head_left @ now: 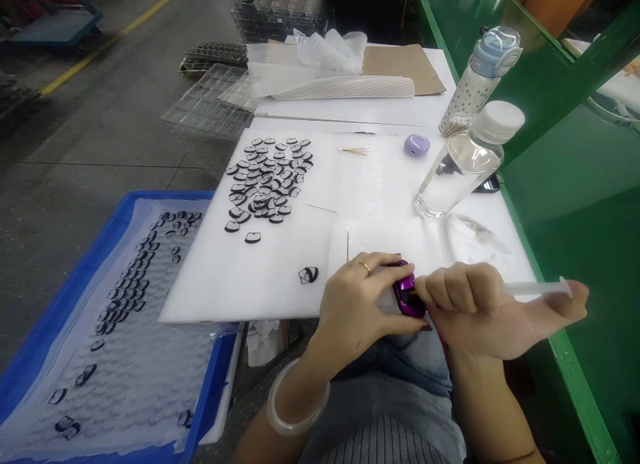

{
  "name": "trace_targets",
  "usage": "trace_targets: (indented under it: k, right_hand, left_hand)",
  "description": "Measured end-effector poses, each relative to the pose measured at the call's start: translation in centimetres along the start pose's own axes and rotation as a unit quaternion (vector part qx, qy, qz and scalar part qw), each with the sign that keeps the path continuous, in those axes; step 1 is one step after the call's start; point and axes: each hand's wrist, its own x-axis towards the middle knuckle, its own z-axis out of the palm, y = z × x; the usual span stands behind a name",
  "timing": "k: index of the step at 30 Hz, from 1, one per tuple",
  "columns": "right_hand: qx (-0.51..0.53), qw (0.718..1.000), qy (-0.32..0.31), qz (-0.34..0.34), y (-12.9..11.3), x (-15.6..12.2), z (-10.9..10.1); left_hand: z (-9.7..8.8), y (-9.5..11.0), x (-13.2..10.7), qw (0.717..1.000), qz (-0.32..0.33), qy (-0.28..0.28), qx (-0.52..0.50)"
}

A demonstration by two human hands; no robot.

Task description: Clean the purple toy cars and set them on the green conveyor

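My left hand (363, 304) grips a glossy purple part (407, 292) between thumb and fingers at the table's near edge. A syringe (537, 289) is in my right hand (470, 301), its white plunger end sticking out toward the thumb. The syringe's front end is hidden by my fingers, close against the purple part. Left of my left hand lies a small pair of black-edged pieces (309, 275). Farther off, many similar black-edged pieces (270, 177) are spread in a loose heap on the white table.
At left, a blue tray (125, 207) holds rows of black-edged pieces on a white sheet. A clear bottle (457, 171), a dotted bottle (473, 84) and a purple case (417, 145) stand at right. Cotton swabs (354, 151) lie mid-table. A green partition (580, 177) borders the right.
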Motion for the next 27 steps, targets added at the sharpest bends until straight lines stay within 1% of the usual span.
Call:
trace_targets:
  k: [2,6,10,13,18,23,27]
  right_hand:
    - [-0.010,1.000,0.008,-0.009,0.1,-0.1,0.2]
    - [-0.039,0.999,-0.002,-0.031,0.4,-0.6,0.7]
    - [-0.069,0.997,0.005,-0.019,0.2,-1.1,1.3]
    - [-0.091,0.995,0.025,-0.014,0.1,-1.4,1.8]
    - [-0.117,0.990,0.068,-0.030,0.0,-1.8,2.2]
    - [-0.135,0.987,0.075,-0.036,-0.2,-2.3,2.3]
    - [-0.139,0.985,0.099,-0.005,-0.4,-2.5,1.9]
  left_hand:
    - [0.0,0.0,0.0,1.000,0.000,0.001,0.001]
    - [0.2,0.1,-0.1,1.000,0.001,0.005,0.005]
    - [0.2,0.0,-0.1,1.000,0.008,0.013,0.009]
    - [0.2,-0.1,-0.1,1.000,0.010,0.015,0.008]
    - [0.3,-0.1,-0.1,1.000,0.012,0.015,0.010]
    - [0.3,-0.1,-0.2,1.000,0.019,0.016,0.017]
    - [0.4,-0.1,-0.1,1.000,0.018,0.015,0.019]
